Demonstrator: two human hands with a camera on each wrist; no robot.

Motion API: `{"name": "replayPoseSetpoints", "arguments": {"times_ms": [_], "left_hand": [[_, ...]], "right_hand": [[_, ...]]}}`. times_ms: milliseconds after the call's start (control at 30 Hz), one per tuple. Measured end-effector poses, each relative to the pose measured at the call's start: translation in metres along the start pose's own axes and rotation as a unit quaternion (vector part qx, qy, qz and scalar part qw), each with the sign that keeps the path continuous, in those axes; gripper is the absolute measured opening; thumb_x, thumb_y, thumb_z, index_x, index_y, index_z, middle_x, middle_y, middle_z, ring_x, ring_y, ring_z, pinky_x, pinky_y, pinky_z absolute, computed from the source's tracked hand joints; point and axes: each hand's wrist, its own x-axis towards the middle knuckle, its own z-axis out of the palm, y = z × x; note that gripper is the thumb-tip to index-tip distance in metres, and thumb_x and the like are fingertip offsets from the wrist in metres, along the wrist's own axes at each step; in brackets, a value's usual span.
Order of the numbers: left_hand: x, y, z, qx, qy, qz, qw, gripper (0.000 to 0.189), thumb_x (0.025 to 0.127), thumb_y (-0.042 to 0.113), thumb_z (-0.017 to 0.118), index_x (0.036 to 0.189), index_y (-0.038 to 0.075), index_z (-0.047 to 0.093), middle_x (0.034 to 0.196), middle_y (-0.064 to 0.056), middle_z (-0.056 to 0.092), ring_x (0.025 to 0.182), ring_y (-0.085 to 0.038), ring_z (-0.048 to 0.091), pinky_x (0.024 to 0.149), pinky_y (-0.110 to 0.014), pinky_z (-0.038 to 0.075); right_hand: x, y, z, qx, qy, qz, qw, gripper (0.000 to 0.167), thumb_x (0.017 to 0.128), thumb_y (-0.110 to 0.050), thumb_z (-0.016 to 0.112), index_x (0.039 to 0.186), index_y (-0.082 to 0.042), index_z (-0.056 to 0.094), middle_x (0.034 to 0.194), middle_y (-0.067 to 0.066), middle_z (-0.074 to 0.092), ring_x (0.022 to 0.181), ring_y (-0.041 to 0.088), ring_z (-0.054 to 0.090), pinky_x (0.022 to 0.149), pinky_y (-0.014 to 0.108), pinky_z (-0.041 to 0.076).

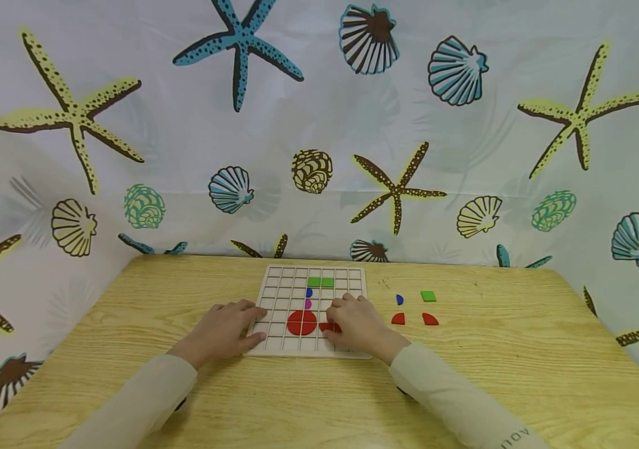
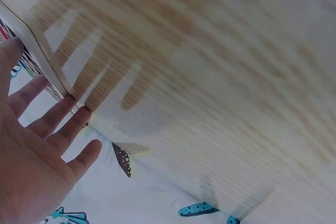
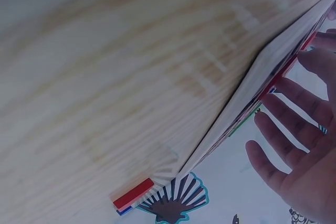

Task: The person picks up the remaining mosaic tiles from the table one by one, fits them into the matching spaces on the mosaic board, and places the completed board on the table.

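Observation:
A pale square board (image 1: 274, 291) with a raised grid lies on the table. My left hand (image 1: 221, 332) rests at its left edge, thumb and fingers spread, holding no piece. On the board's right half, my right hand (image 1: 357, 325) has thumb and forefinger at a flat red piece (image 1: 327, 327), partly hidden under the fingers. Just left of it lies a red disc (image 1: 301, 323) crossed by grid lines. Higher up on the board sit a pink half-disc (image 1: 308, 304), a blue half-disc (image 1: 309, 292) and two green squares (image 1: 321, 282). The right wrist view shows the fingers (image 3: 281, 135) mostly extended beside the board.
Right of the board, loose on the wooden table (image 1: 499, 362), lie a blue half-disc (image 1: 400, 300), a green square (image 1: 429, 296) and two red quarter-discs, one nearer (image 1: 399, 319) and one farther right (image 1: 430, 320). A white curtain (image 1: 274, 218) printed with shells and starfish surrounds the table.

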Motion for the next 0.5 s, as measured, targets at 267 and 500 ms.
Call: {"name": "replayPoseSetpoints", "arguments": {"times_ms": [267, 500], "left_hand": [[0.001, 0.0, 0.0, -0.002, -0.005, -0.001, 1.0, 0.047, 0.088, 0.043, 0.056, 0.126, 0.015, 0.055, 0.127, -0.013, 0.053, 0.112, -0.034, 0.053, 0.09, -0.055, 0.039], [0.001, 0.0, 0.0, 0.003, -0.002, 0.0, 1.0, 0.048, 0.088, 0.044, 0.056, 0.126, 0.015, 0.055, 0.127, -0.013, 0.053, 0.112, -0.034, 0.053, 0.09, -0.055, 0.039]], "right_hand": [[-0.003, 0.005, -0.002, 0.016, 0.006, 0.009, 0.9998, 0.021, 0.085, -0.038, 0.062, 0.088, -0.017, 0.066, 0.092, -0.005, 0.063, 0.081, 0.013, 0.049, 0.074, 0.034, 0.045], [-0.01, 0.014, -0.006, 0.014, -0.005, 0.024, 0.9996, 0.024, 0.086, -0.037, 0.061, 0.097, -0.016, 0.067, 0.1, -0.003, 0.064, 0.089, 0.016, 0.053, 0.081, 0.037, 0.046]]}}
